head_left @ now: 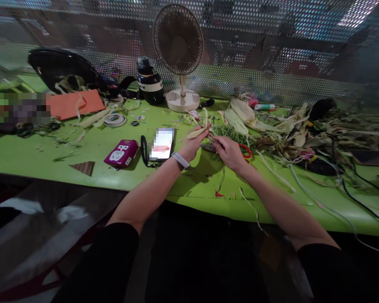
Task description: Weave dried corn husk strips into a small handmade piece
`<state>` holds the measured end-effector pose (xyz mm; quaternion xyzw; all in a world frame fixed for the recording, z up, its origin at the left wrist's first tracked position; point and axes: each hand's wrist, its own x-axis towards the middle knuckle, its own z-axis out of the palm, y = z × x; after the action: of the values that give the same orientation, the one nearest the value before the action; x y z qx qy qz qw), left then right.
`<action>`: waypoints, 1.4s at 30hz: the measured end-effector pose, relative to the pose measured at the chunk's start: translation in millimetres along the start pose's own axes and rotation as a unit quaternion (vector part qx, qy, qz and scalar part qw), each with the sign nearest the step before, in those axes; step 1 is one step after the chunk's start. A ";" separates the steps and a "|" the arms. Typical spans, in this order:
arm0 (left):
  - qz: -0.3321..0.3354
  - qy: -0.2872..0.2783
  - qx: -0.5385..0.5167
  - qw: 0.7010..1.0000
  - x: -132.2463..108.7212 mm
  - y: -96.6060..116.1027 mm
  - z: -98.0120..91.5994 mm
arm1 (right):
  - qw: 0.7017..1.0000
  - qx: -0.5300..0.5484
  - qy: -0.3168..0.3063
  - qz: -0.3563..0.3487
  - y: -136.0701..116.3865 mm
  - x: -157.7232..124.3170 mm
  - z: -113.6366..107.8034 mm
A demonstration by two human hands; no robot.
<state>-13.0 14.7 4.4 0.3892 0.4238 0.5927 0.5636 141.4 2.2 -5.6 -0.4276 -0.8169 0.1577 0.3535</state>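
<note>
My left hand (192, 145), with a pale band on its wrist, is closed on a pale dried corn husk (196, 133), whose narrow strip sticks up past the fingers. Close to its right, my right hand (230, 152) pinches a thin brownish stem or strip (212, 139) that meets the bundle at the left fingertips. Exactly where the two pieces join is too small to make out. Under and beside my right hand lie scissors with red-orange handles (246, 150), partly covered by it. Green plant bits (232, 134) lie just behind the hands.
On the green table (129, 181) lie a lit phone (163, 143), a magenta box with sockets (121, 154) and a tape roll (115, 120). A fan (182, 101) and a dark bottle (150, 86) stand behind. Husks and dried plants (281, 130) heap at right, with cables (316, 206) in front.
</note>
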 end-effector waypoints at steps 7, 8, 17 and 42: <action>-0.023 -0.080 0.018 0.996 2.7 -2.9 1.4 | 0.982 -0.138 0.114 -0.067 1.4 2.2 -9.2; -0.017 -0.092 0.013 0.996 2.5 -2.9 1.7 | 0.983 -0.132 0.114 -0.063 2.3 2.3 -9.0; 0.016 -0.116 0.003 0.993 1.4 -0.6 0.5 | 0.992 -0.073 0.095 -0.043 8.6 5.0 -11.1; 0.031 -0.144 0.178 0.973 0.1 11.0 -2.4 | 0.996 0.009 0.074 0.051 3.8 2.8 -7.2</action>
<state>-19.0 14.5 14.0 0.5775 0.4246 0.4630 0.5214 147.7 6.4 -1.4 -0.4758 -0.7640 0.1508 0.4088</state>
